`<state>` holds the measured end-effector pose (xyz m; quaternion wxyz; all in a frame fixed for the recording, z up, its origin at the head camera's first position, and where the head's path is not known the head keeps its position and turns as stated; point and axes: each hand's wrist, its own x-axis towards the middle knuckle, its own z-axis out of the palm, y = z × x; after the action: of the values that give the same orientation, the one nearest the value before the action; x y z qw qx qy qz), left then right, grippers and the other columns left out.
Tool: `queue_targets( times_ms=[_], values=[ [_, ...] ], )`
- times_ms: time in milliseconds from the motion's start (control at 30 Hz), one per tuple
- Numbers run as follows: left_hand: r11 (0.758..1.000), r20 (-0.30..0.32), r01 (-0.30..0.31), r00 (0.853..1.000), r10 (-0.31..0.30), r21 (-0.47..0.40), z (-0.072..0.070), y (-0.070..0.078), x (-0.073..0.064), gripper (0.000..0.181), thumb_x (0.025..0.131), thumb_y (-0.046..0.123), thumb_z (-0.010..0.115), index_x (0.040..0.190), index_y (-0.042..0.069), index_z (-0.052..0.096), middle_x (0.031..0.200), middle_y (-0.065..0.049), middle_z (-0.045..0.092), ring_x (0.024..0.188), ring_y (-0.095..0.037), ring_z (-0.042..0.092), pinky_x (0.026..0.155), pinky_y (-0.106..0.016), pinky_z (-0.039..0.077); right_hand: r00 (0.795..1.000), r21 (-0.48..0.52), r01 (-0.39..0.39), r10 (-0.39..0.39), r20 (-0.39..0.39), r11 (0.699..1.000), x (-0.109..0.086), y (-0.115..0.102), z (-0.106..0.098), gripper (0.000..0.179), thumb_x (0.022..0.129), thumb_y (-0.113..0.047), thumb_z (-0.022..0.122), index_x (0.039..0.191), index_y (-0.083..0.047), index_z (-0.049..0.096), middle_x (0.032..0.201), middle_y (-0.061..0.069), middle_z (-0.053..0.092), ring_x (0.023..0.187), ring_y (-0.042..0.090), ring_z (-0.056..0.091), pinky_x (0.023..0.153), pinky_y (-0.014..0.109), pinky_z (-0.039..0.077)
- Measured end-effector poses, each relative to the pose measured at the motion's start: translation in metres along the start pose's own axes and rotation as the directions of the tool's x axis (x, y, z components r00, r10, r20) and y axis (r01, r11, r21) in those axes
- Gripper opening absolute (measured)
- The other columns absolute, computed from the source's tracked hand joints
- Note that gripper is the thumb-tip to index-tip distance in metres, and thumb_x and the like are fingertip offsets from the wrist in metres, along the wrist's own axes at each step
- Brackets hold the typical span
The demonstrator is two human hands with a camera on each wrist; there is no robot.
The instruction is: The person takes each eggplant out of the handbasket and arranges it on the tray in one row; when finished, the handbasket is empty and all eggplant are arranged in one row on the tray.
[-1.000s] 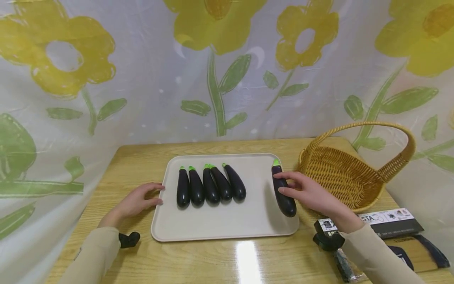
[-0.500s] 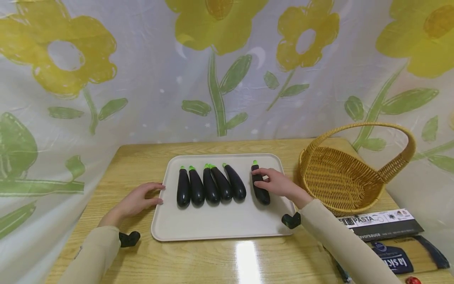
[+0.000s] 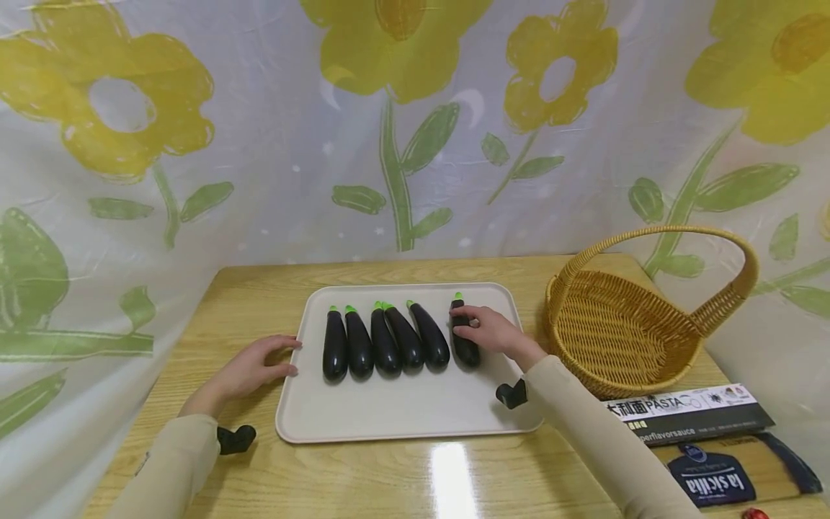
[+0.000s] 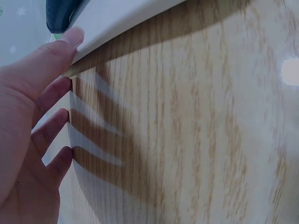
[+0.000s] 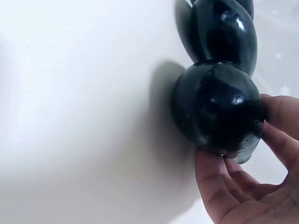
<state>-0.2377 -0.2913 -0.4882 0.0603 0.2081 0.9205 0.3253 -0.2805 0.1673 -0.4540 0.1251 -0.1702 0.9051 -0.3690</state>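
Observation:
On the white tray [image 3: 402,411] several dark purple eggplants [image 3: 386,342] with bright green stems lie side by side. My right hand [image 3: 489,331] holds one more eggplant [image 3: 465,346] at the right end of that row, a small gap from its neighbour. In the right wrist view, fingers and thumb curl round this eggplant [image 5: 217,105], its rounded end facing the camera. My left hand [image 3: 259,364] is at the tray's left edge, fingers relaxed. The left wrist view shows its thumb [image 4: 58,51] at the tray rim [image 4: 117,28] and the other fingers by the wooden table.
A wicker basket [image 3: 616,331] with a tall arched handle stands right of the tray. In front of it lie a pasta box [image 3: 700,414] and a dark-labelled pasta pack [image 3: 713,476]. A small red object [image 3: 755,513] shows at the bottom edge. A flowered curtain [image 3: 285,144] hangs behind the table.
My right hand has carried the eggplant leftward from the tray's right edge to beside the row. The left hand has stayed where it was.

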Motion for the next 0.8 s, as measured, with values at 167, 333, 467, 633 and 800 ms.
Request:
queue_targets(
  times_ms=[167,333,467,633,800],
  values=[
    [1.0,-0.007,-0.001,1.0,0.001,0.003,0.0003,0.0009,0.0001,0.044,0.089,0.021,0.073,0.127,0.0,0.061,0.137,-0.026,0.052,0.13,-0.047,0.042,0.108,-0.063,0.029,1.0,0.026,0.007,-0.008,0.008,1.0,-0.0006,-0.0024,-0.0003,0.042,0.097,-0.018,0.061,0.136,-0.004,0.056,0.135,0.022,0.055,0.113,0.036,0.057,0.098,0.048,0.045],
    [1.0,-0.007,0.006,1.0,-0.006,0.0,0.0005,0.0017,0.0,0.045,0.09,0.022,0.073,0.127,0.001,0.061,0.137,-0.025,0.052,0.13,-0.047,0.042,0.108,-0.063,0.029,1.0,0.062,-0.001,-0.001,0.022,0.998,-0.0049,-0.0022,-0.0017,0.044,0.096,-0.017,0.062,0.136,-0.003,0.055,0.134,0.025,0.054,0.117,0.041,0.056,0.1,0.049,0.046],
    [1.0,-0.009,0.009,1.0,-0.009,0.003,0.0001,0.0018,-0.0003,0.045,0.089,0.022,0.073,0.128,0.0,0.061,0.136,-0.025,0.053,0.129,-0.048,0.042,0.108,-0.063,0.029,0.999,0.089,-0.021,0.018,0.026,0.996,-0.0076,-0.0002,-0.0018,0.043,0.096,-0.017,0.063,0.136,-0.003,0.055,0.133,0.025,0.054,0.117,0.043,0.056,0.099,0.049,0.047],
    [1.0,-0.003,0.02,1.0,-0.02,0.003,-0.0003,0.0013,-0.0011,0.047,0.089,0.023,0.073,0.128,0.001,0.06,0.137,-0.025,0.053,0.13,-0.047,0.042,0.108,-0.063,0.029,1.0,0.115,-0.016,0.013,0.026,0.993,-0.0078,-0.0002,0.0,0.042,0.095,-0.016,0.064,0.134,-0.004,0.057,0.13,0.024,0.055,0.113,0.039,0.058,0.097,0.047,0.048],
    [1.0,-0.008,0.011,1.0,-0.011,0.003,-0.0003,0.0009,0.0006,0.046,0.089,0.024,0.073,0.128,0.001,0.061,0.137,-0.024,0.053,0.13,-0.047,0.042,0.107,-0.063,0.03,1.0,0.111,0.001,-0.003,0.02,0.994,-0.0062,-0.001,0.0023,0.041,0.095,-0.016,0.064,0.134,-0.005,0.058,0.13,0.024,0.055,0.111,0.037,0.06,0.095,0.046,0.048]
  ],
)
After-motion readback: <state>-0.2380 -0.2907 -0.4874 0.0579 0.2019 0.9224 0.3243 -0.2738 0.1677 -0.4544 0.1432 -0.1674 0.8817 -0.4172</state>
